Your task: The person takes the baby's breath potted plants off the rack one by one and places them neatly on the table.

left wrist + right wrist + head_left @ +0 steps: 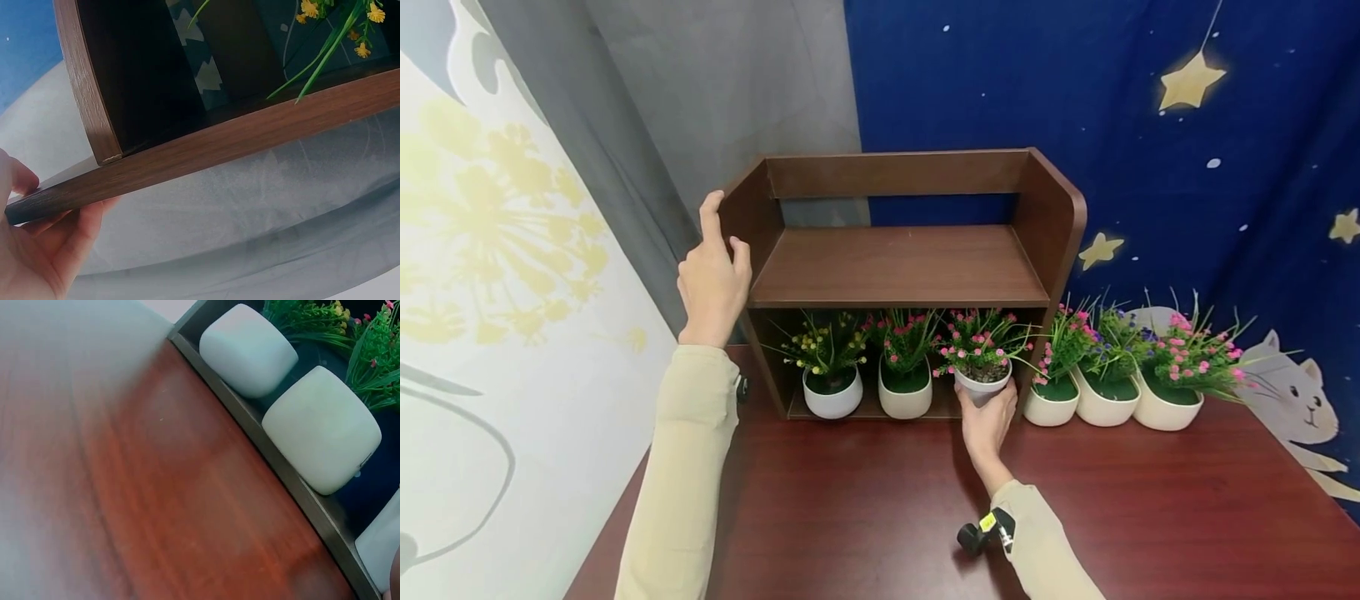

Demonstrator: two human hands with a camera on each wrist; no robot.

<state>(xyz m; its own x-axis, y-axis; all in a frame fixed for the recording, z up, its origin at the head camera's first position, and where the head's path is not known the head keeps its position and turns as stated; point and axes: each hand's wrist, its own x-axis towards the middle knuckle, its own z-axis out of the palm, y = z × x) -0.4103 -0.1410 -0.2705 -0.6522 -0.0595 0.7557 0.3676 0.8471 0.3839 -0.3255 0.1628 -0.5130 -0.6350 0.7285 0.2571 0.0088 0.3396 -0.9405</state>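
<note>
In the head view a brown wooden two-tier shelf stands on the table. My left hand is at its left side panel; the left wrist view shows the thumb and fingers pinching the panel's edge. My right hand holds a white flowerpot with pink flowers from below, at the right of the lower compartment, slightly tilted. Part of that pot shows in the right wrist view. Beside it in the lower compartment sit a pot with pink flowers and one with yellow flowers.
Right of the shelf, a row of cream pots holds pink flowers, purple flowers and more pink flowers. Behind hang a grey curtain and a blue starry curtain. The red-brown table spreads in front.
</note>
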